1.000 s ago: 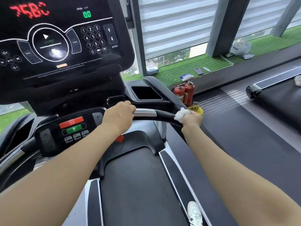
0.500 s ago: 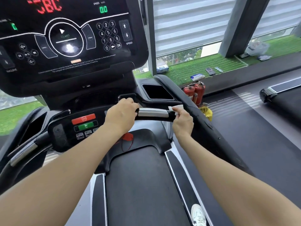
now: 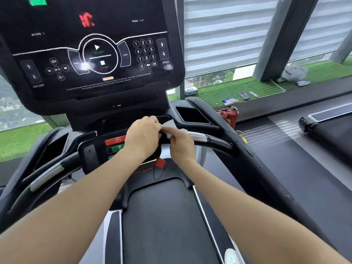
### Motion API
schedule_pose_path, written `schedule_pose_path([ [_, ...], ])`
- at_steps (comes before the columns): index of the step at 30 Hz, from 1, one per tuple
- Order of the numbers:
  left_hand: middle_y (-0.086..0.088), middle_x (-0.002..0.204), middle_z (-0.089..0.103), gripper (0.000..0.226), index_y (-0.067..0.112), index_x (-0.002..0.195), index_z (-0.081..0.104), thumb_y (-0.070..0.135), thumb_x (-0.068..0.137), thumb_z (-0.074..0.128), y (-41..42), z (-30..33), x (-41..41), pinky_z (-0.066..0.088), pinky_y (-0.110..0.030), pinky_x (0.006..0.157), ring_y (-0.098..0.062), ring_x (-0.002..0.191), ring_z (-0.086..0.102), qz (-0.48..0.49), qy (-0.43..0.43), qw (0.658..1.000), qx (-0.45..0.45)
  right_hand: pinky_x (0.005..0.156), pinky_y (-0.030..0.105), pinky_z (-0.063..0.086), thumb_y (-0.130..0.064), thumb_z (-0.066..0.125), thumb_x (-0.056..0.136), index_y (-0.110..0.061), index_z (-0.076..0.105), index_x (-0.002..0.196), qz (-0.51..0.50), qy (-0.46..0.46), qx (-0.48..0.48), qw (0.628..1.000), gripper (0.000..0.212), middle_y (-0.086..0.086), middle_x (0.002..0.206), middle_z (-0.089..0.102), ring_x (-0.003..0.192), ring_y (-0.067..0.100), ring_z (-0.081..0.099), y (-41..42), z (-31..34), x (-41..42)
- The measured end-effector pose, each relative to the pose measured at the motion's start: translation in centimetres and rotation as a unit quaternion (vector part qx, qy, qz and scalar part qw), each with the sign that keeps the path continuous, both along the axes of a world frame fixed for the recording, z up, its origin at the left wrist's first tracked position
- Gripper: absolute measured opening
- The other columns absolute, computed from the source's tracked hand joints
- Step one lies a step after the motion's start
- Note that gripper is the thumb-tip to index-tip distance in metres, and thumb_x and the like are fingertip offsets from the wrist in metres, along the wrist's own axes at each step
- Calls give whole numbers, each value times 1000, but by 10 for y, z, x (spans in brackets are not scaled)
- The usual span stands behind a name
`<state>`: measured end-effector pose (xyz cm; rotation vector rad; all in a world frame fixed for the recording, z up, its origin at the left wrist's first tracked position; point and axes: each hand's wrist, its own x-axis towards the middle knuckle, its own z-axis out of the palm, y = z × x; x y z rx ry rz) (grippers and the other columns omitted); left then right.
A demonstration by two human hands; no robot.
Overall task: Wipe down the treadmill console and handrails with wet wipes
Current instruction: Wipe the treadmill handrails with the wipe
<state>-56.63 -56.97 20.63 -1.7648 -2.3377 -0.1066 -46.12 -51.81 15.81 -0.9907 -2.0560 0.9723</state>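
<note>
The black treadmill console (image 3: pixel 91 54) fills the upper left, its keypad and start dial lit. Below it runs the front handrail (image 3: pixel 209 140), black with a silver grip section. My left hand (image 3: pixel 142 137) grips the rail beside the red and green buttons. My right hand (image 3: pixel 181 145) sits right against it, fingers curled over the rail and holding a crumpled white wet wipe (image 3: pixel 169 126) that shows between the two hands. A second silver-and-black rail (image 3: pixel 45 176) curves at the lower left.
The black running belt (image 3: pixel 163 221) lies under my arms, a white shoe (image 3: pixel 231 256) at its right edge. A red safety clip (image 3: pixel 160 162) hangs below the rail. Red fire extinguishers (image 3: pixel 230 115) stand to the right; wipe packs (image 3: pixel 229 101) lie on the green ledge. Another treadmill (image 3: pixel 327 126) is at far right.
My right hand slid left along the handrail with the wipe, from the rail's right end until it meets my left hand. My view has shifted left and tilted up.
</note>
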Motion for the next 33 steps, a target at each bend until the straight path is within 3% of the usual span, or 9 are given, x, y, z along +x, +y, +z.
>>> schedule_pose_path([
  [3, 0, 116, 57, 26, 15, 111, 66, 19, 95, 46, -9, 2, -5, 38, -29, 86, -20, 105, 50, -15, -28, 999, 21, 82, 36, 48, 2, 38, 89, -29, 67, 115, 13, -13, -29, 999, 49, 2, 98, 69, 93, 21, 58, -3, 3, -1],
  [6, 1, 118, 56, 27, 18, 115, 65, 21, 95, 47, -20, 9, -9, 39, -29, 87, -19, 108, 50, -20, -51, 998, 32, 88, 30, 48, -6, 47, 93, -21, 69, 112, 39, 1, -67, 997, 32, 0, 106, 69, 101, 17, 61, -5, 14, 2],
  [10, 2, 121, 56, 28, 19, 119, 63, 20, 95, 48, -36, 24, -17, 42, -32, 89, -19, 111, 50, 2, -92, 993, 70, 71, 14, 35, 4, 37, 90, -9, 66, 114, 4, 17, -41, 999, 40, 0, 99, 62, 91, 13, 53, -4, 48, 0],
  [15, 3, 122, 56, 30, 20, 121, 62, 20, 95, 47, -71, 37, -42, 44, -36, 91, -18, 114, 49, 89, -124, 980, 131, 91, 20, 39, 2, 39, 91, -7, 59, 121, 61, 66, 35, 995, 37, 7, 120, 62, 112, 17, 54, -17, 86, -52],
  [19, 1, 122, 56, 30, 18, 122, 62, 18, 94, 49, -115, 39, -61, 44, -37, 93, -21, 115, 50, 206, -160, 950, 170, 61, 8, 37, -4, 46, 91, -6, 66, 103, 149, 66, 49, 985, 24, 4, 97, 68, 85, 11, 56, -34, 98, -92],
  [22, -2, 122, 57, 30, 19, 119, 63, 18, 92, 51, -150, 32, -64, 43, -40, 95, -24, 115, 52, 292, -190, 920, 180, 55, 3, 38, -6, 48, 93, -6, 67, 99, 196, 61, 30, 978, 21, 1, 87, 65, 76, 9, 55, -46, 103, -111],
  [26, -2, 125, 55, 31, 21, 120, 63, 19, 91, 52, -194, 25, -50, 43, -42, 97, -27, 114, 52, 397, -203, 879, 169, 63, 23, 45, -8, 47, 93, -4, 67, 102, 259, 23, 28, 965, 22, 7, 87, 66, 76, 16, 57, -71, 104, -130],
  [29, -5, 119, 57, 29, 20, 118, 64, 19, 93, 50, -222, 22, -42, 45, -43, 94, -30, 109, 55, 442, -198, 858, 172, 59, 27, 40, -7, 46, 92, 0, 66, 97, 282, -6, 39, 959, 22, 9, 78, 62, 68, 21, 53, -89, 99, -140],
  [33, -5, 124, 57, 31, 20, 122, 62, 22, 94, 50, -247, 15, -49, 44, -41, 98, -29, 114, 53, 462, -192, 849, 170, 66, 38, 51, -7, 46, 91, 1, 65, 93, 267, -16, 69, 961, 21, 14, 82, 66, 75, 31, 61, -104, 96, -148],
])
